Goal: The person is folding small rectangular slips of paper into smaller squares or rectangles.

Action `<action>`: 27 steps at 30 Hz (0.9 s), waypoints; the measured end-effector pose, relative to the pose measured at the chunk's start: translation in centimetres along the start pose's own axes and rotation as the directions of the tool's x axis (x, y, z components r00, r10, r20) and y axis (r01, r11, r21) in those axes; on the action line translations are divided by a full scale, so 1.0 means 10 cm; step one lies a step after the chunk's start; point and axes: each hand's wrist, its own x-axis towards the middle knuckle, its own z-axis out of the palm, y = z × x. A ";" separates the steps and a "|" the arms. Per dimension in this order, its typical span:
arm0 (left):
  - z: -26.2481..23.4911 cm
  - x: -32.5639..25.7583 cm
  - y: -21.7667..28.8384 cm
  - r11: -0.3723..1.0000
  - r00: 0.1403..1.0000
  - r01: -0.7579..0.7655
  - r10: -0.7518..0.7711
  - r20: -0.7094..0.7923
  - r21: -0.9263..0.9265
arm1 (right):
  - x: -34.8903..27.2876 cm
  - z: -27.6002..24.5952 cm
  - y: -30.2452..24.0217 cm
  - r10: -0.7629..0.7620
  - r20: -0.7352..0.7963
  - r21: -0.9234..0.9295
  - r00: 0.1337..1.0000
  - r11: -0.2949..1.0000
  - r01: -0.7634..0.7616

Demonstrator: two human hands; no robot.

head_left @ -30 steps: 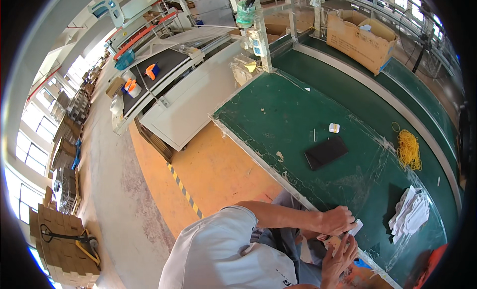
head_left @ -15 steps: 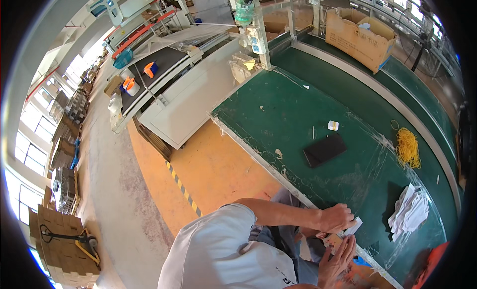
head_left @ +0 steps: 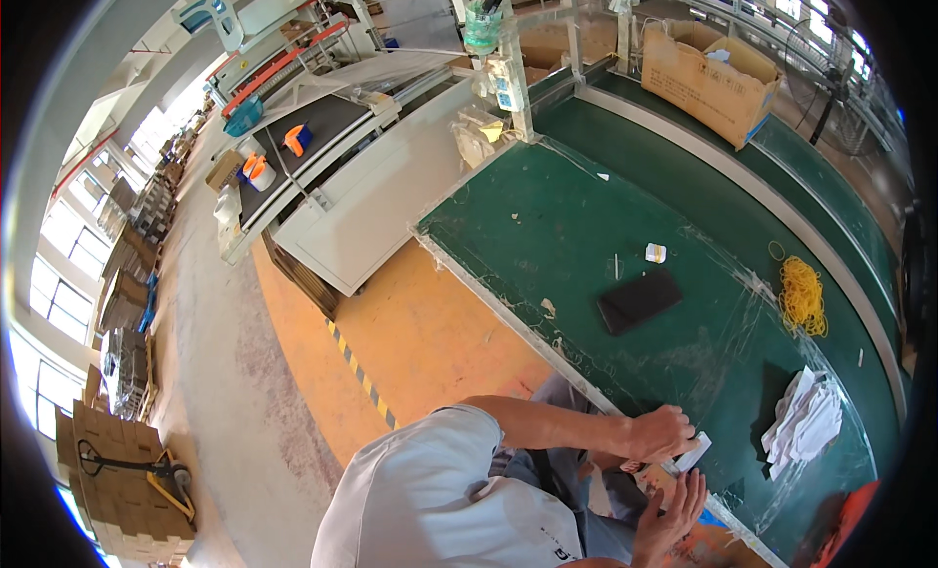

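- The big table (head_left: 586, 226) has a flat, dark green top. A thin clear plastic sheet lies over part of it and looks shiny and crinkly.
- The left hand (head_left: 662, 433) is curled at the near edge of the table. Its fingers pinch a small white card (head_left: 692, 453). The card is flat, with straight sides, and looks like paper.
- The card is at the table's near edge, just by the person's lap.
- The right hand (head_left: 672, 509) is just under the card. Its fingers are spread out and loose. I cannot tell if the fingertips touch the card.
- One flat black rectangle (head_left: 639, 300) lies in the middle of the table. It is smooth and dark.
- One tiny white and yellow bit (head_left: 656, 252) lies just past the black rectangle.
- One heap of thin yellow rubber bands (head_left: 802, 296) sits near the far side of the table. One single band lies just beside the heap. There are too many in the heap to count.
- One pile of white papers (head_left: 803, 421) lies to the right of the hands. The sheets are messy and stick out at the edges. A dark flat thing lies under them.
- One brown cardboard box (head_left: 705, 77) stands far off, behind the table. It is open on top.
- One green cup (head_left: 482, 26) sits on a post and holds dark pens.
- The floor (head_left: 420, 334) beside the table is orange with a yellow and black striped line.
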 end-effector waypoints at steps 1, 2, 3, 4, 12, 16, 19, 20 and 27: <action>-0.02 -0.01 -0.02 1.000 1.000 0.002 -0.002 0.000 0.002 | 0.02 -0.01 0.02 -0.002 0.000 0.002 1.000 1.000 0.002; -0.05 -0.01 -0.04 1.000 1.000 -0.002 0.002 0.007 0.003 | 0.07 0.00 0.04 0.037 0.000 0.114 0.999 0.993 -0.037; -0.06 0.00 -0.03 1.000 1.000 -0.015 0.015 0.016 -0.002 | 0.13 -0.05 0.02 0.085 0.003 0.221 0.996 0.972 -0.084; -0.04 0.01 -0.01 1.000 1.000 -0.021 0.021 0.018 -0.006 | 0.22 -0.10 -0.01 0.092 0.002 0.217 0.996 0.972 -0.090; 0.02 0.00 -0.01 0.996 0.998 -0.057 0.059 -0.015 0.064 | 0.69 -0.05 0.00 0.053 0.158 0.048 0.986 0.997 -0.061; -0.01 -0.02 -0.01 0.992 0.993 -0.114 0.115 -0.022 0.060 | 0.62 -0.02 0.08 -0.007 0.169 0.093 0.986 0.996 -0.008; 0.04 -0.04 -0.01 0.990 0.988 -0.118 0.124 -0.089 0.074 | 0.57 0.01 0.14 -0.040 0.128 0.150 0.991 0.988 0.020; 0.00 -0.03 -0.01 0.992 0.990 -0.118 0.121 -0.072 0.044 | 0.54 0.02 0.17 -0.056 0.100 0.163 0.993 0.986 0.039; 0.02 -0.03 -0.03 0.993 0.984 -0.118 0.118 -0.130 0.013 | 0.57 -0.01 0.14 -0.050 0.011 0.180 0.999 0.983 0.048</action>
